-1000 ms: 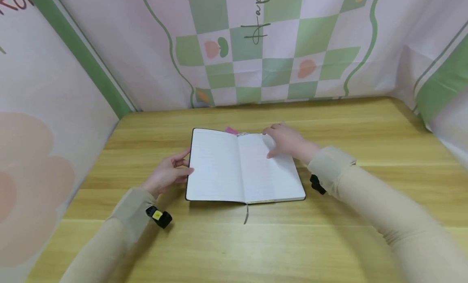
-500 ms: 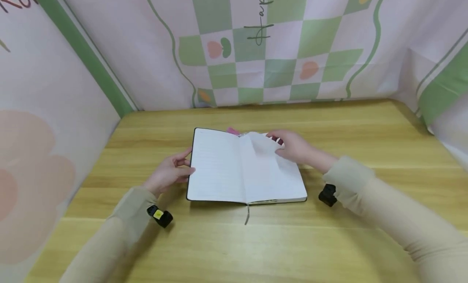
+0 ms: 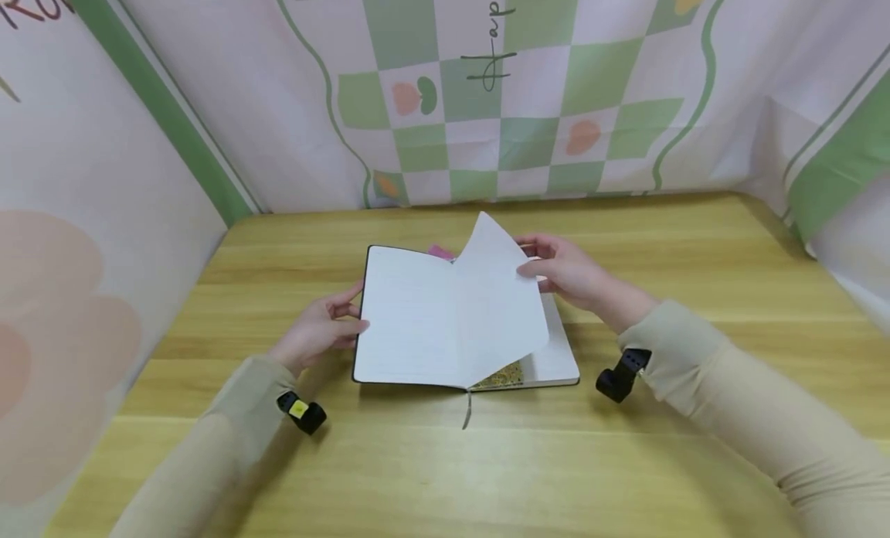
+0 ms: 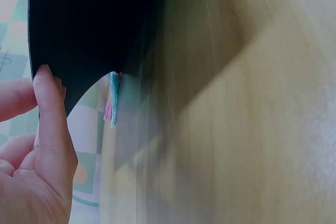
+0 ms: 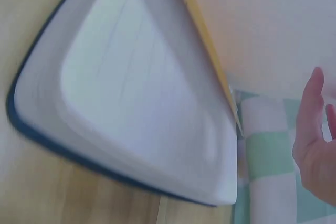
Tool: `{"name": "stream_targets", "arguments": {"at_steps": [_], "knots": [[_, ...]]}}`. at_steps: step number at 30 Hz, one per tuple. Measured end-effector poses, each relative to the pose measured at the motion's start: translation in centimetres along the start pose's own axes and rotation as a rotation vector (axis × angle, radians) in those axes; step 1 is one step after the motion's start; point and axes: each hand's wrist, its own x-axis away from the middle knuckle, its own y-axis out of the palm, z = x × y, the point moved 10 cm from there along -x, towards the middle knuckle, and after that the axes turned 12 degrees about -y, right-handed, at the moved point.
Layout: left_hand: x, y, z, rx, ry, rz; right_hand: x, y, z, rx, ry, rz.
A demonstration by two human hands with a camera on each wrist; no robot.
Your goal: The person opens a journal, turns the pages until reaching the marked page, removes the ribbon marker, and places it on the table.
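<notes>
A notebook [image 3: 406,321] lies spread on the table, its pages ruled. My left hand [image 3: 313,333] grips the outer edge of its left side, thumb on the page, and the left wrist view shows the raised black cover [image 4: 84,24] from beneath. With thumb and fingers my right hand [image 3: 570,271] pinches a lifted page [image 3: 497,291] at its right edge. Beneath that page shows part of a flat gold-patterned piece [image 3: 502,376], mostly hidden, whose yellowish edge [image 5: 207,40] stands out in the right wrist view. A pink and teal tassel [image 4: 113,100] hangs past the notebook's far edge.
A grey ribbon [image 3: 468,410] trails from the spine onto the wooden table [image 3: 431,476]. Behind the table hangs a cloth [image 3: 473,144] with green checks, and another printed cloth [image 3: 104,252] hangs on the left.
My right hand has raised a page from the right side and turned it partway to the left, uncovering part of the gold-patterned piece. My left hand keeps its hold.
</notes>
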Motion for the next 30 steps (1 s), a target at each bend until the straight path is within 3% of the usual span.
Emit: {"name": "stream_targets", "arguments": {"at_steps": [5, 18, 21, 25, 30], "knots": [[0.0, 0.0, -0.1, -0.004, -0.006, -0.002, 0.1, 1.7, -0.4, -0.114, 0.006, -0.022], [0.0, -0.1, -0.1, -0.012, -0.009, 0.013, -0.4, 7.0, -0.7, -0.015, -0.029, -0.24], [0.0, 0.0, 0.0, 0.005, 0.004, 0.003, -0.4, 8.3, -0.6, 0.153, -0.065, -0.311], [0.1, 0.1, 0.0, 0.019, 0.017, -0.017, -0.2, 10.1, -0.2, 0.525, -0.139, -0.427], [0.1, 0.1, 0.0, 0.027, 0.022, -0.044, 0.3, 12.1, 1.0, 0.784, -0.077, -0.545]]}}
